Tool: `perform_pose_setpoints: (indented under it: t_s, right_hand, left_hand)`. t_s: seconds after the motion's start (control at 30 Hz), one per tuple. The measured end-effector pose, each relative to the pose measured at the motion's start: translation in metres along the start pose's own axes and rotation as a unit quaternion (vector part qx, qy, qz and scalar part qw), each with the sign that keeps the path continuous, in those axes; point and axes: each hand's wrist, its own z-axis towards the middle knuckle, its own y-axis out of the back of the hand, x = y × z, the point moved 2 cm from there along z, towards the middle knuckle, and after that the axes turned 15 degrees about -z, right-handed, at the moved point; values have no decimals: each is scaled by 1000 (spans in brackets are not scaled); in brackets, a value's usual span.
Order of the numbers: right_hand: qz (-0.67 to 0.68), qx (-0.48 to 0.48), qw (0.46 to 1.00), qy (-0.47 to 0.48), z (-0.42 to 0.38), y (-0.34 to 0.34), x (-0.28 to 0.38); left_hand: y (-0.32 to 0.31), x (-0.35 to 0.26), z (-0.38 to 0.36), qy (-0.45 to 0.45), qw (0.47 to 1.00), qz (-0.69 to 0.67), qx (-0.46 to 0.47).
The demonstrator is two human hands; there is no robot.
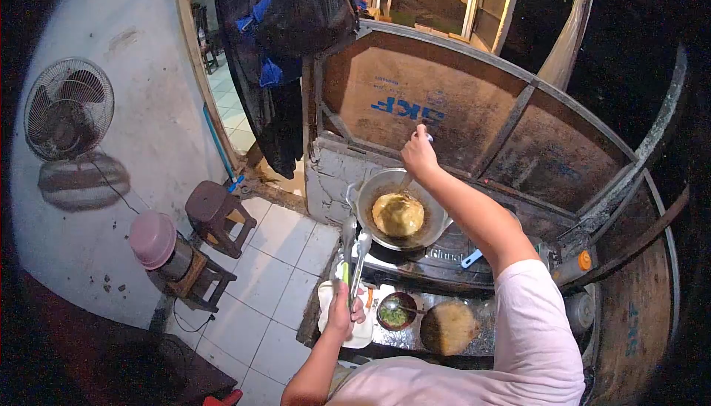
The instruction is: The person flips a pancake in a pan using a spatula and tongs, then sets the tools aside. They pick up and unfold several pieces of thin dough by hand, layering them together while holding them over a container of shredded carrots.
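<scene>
My left hand (342, 317) is closed round metal tongs (361, 252) with a green strip on the grip. Their tips point up and away from me, beside the wok's left handle. My right hand (420, 156), raised over the far side of the wok (434, 200), grips a spatula by its handle. Its shaft slants down into the wok, and the head is not clearly made out. In the wok lies a round, yellow-brown omelette (384, 217) with a darker patch in its middle. The wok stands on a stove (437, 256).
Nearer me are a bowl of chopped greens (395, 313), a round wooden board (449, 330) and a white cloth (331, 304). A blue handle (472, 259) and an orange-capped bottle (583, 262) are at right. Stools (211, 202), a pink basin (152, 239) and a wall fan (70, 110) are left.
</scene>
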Motion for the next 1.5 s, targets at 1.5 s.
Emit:
perform_pose_setpoints:
  t_s: [1.5]
  right_hand:
    - [84, 159, 976, 125, -20, 23, 52]
  left_hand:
    - [21, 5, -9, 2, 1000, -25, -15]
